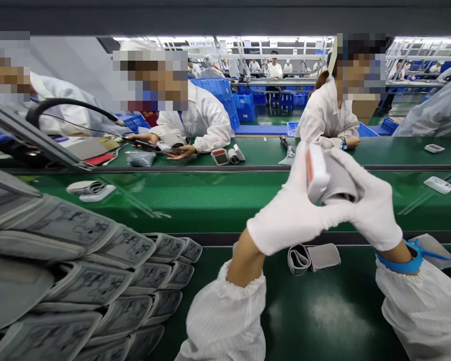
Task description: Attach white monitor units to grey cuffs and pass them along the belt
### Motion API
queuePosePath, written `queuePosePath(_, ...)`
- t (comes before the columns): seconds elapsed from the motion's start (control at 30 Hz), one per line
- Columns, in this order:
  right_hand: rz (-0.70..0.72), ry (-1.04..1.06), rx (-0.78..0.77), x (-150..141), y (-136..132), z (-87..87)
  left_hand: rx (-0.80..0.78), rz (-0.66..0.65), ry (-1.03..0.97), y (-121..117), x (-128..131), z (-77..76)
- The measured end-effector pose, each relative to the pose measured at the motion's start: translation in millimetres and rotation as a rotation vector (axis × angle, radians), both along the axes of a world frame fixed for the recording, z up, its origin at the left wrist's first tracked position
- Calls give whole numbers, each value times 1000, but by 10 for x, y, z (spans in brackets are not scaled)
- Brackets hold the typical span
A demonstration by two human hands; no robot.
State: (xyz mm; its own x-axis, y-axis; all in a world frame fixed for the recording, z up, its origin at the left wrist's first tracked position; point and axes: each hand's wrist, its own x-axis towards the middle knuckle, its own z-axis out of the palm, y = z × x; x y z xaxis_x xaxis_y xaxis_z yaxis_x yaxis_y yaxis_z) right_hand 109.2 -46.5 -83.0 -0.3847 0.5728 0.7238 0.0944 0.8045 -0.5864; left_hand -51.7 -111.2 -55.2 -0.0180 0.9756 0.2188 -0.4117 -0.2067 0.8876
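Note:
In white gloves, both my hands are raised above the green bench, holding a wrist blood pressure monitor [318, 173] between them. My left hand [291, 215] is closed on the white, orange-edged monitor body. Around the attached grey cuff [340, 180], which is rolled into a loop, my right hand [378, 208] is closed. The monitor stands on edge, so its display face is turned away from view. Below my hands, a rolled grey cuff [299, 259] with a flat pale unit [325, 256] lies on the bench. A blue strap [402, 260] circles my right wrist.
Many stacked grey cases [97, 271] fill the left side. Beyond the near bench runs a green conveyor belt [195, 200], carrying a cuffed monitor [90, 189] at left and a white unit [438, 184] at right. Co-workers in white coats [210, 115] sit across it.

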Motion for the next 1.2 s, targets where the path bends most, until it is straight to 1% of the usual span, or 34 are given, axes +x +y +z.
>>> queuePosePath(0.07, -28, 17, -57, 37, 47, 1, 140, 88, 243, 33, 31, -69)
queuePosePath(0.13, -58, 5, -37, 78, 104, -11, 205, 168, 404, 117, 28, -165)
queuePosePath(0.23, -130, -34, 8, 133, 155, -32, 283, 155, 544, 255, -21, -293)
queuePosePath(0.3, -160, -36, 11, 158, 160, -31, 342, 129, 595, 309, -49, -344)
queuePosePath(0.43, -129, -24, -63, 164, 144, 26, 385, 155, 585, 331, -44, -369)
queuePosePath(0.57, -8, -26, -183, 118, 116, 81, 353, 246, 572, 349, -33, -350)
queuePosePath(0.67, 58, 1, -231, 78, 107, 52, 361, 346, 550, 378, -68, -324)
queuePosePath(0.73, 104, 61, -274, 56, 122, 8, 390, 383, 466, 381, -97, -291)
queuePosePath(0.83, 139, 231, -329, 24, 165, -48, 398, 338, 313, 340, -117, -213)
queuePosePath(0.9, 121, 292, -293, 6, 187, -64, 369, 292, 296, 302, -110, -159)
queuePosePath(1.0, 86, 237, -162, 0, 200, -64, 331, 255, 336, 283, -97, -119)
queuePosePath(1.07, 104, 189, -121, 18, 205, -59, 319, 243, 354, 302, -104, -126)
queuePosePath(1.2, 235, 152, -216, 91, 221, -40, 305, 234, 343, 356, -135, -182)
